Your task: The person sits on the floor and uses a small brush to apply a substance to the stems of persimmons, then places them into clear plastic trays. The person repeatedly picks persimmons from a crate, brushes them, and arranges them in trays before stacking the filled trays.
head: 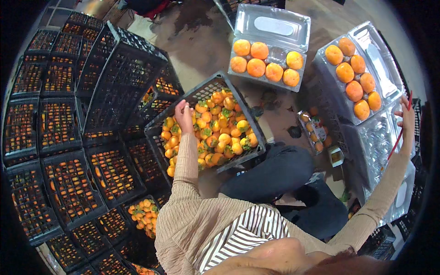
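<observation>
My left hand (184, 115) hovers over the far left part of a black plastic crate (237, 91) full of orange persimmons (224, 138), some with green calyxes. I see no fruit in its bent fingers. On the far right my right hand (407, 111) has a thin red object (395, 146) held against it. It is beside an open clear plastic clamshell box (376, 118) with two rows of persimmons (354, 90) in it. Another open clamshell box (270, 82) lies ahead, with persimmons (256, 67) in its cups and one cup in the back row bare.
Stacked black crates (65, 127) of persimmons fill the left side, with an upright crate (120, 79) beside mine. Clear plastic trays (374, 151) lie by my right forearm. A small filled clear pack (314, 130) sits low between my knees and the right-hand boxes.
</observation>
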Demonstrator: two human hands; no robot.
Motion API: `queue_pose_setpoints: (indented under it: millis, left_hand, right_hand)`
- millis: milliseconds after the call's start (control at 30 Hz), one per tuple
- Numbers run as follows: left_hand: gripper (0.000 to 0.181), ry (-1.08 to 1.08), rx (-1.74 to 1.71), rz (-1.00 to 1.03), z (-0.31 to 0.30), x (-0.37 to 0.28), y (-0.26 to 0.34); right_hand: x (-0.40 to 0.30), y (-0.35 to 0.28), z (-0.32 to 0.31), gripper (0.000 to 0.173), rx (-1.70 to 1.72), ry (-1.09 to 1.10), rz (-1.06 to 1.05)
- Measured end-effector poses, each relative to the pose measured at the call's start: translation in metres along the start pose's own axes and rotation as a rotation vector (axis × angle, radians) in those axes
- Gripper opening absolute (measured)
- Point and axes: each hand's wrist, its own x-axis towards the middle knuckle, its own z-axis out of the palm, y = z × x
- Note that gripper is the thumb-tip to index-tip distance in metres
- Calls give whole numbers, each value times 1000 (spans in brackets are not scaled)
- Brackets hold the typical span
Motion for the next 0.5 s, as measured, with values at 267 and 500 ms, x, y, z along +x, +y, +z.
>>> queue_pose_setpoints:
  millis: [267,500]
  left_hand:
    - [27,-514,522,-292,-27,-74,-64]
    - [30,-489,678,-103,-17,-73,-80]
  right_hand:
    - [-181,-82,44,46,466,-140,-341]
    - [-265,-86,100,49,104,-332,-367]
